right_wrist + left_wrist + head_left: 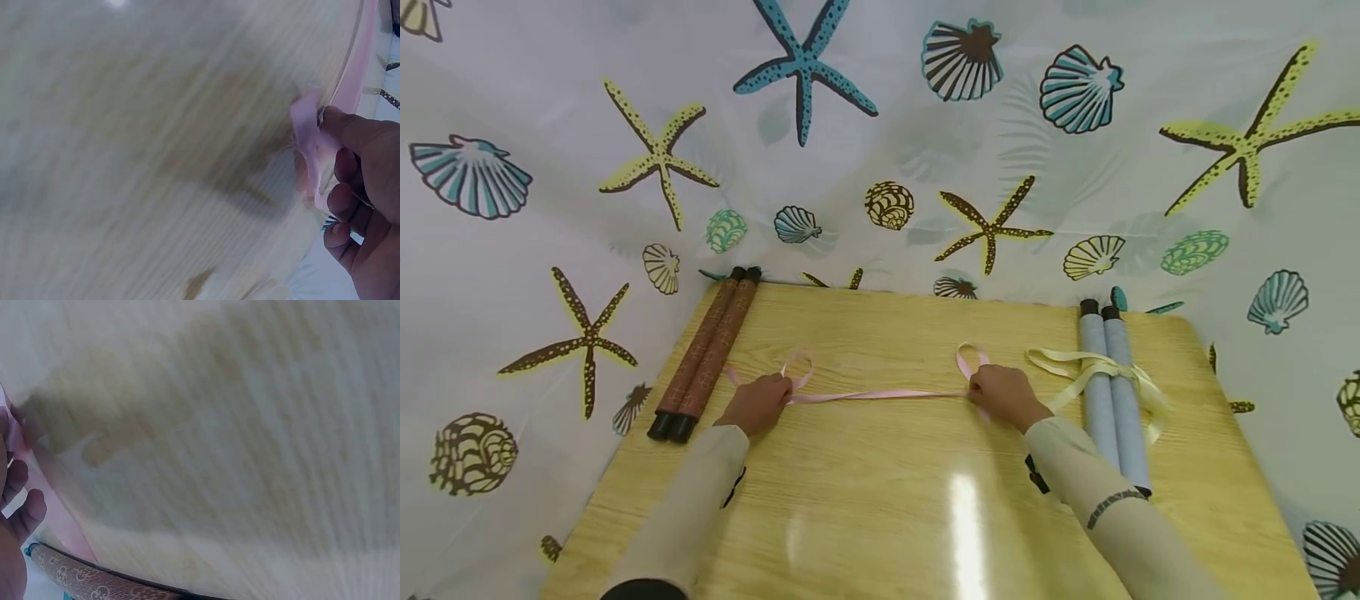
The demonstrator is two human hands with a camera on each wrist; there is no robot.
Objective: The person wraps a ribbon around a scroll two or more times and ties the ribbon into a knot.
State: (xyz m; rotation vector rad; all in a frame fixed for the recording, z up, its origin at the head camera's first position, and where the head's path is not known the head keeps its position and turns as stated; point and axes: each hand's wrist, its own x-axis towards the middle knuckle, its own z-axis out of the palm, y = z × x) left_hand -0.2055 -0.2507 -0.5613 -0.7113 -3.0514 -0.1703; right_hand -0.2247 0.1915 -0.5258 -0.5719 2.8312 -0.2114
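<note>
A pink ribbon [880, 395] stretches nearly straight between both hands, low over the wooden table. My left hand [759, 403] pinches it near one end, and a loop and a loose tail stick out beyond the fingers. My right hand [1004, 394] pinches the other side, with a loop standing up behind it. In the right wrist view, thumb and finger grip the pink ribbon [306, 134], the other fingers curled beneath. At the left edge of the left wrist view, the ribbon [59, 515] runs past my left fingers.
Two brown patterned rolls [709, 354] with black ends lie side by side at the left. At the right, two pale blue rolls [1097, 408] are tied with a cream ribbon [1101, 367]. A shell-and-starfish cloth [850, 167] surrounds the wooden table [865, 483].
</note>
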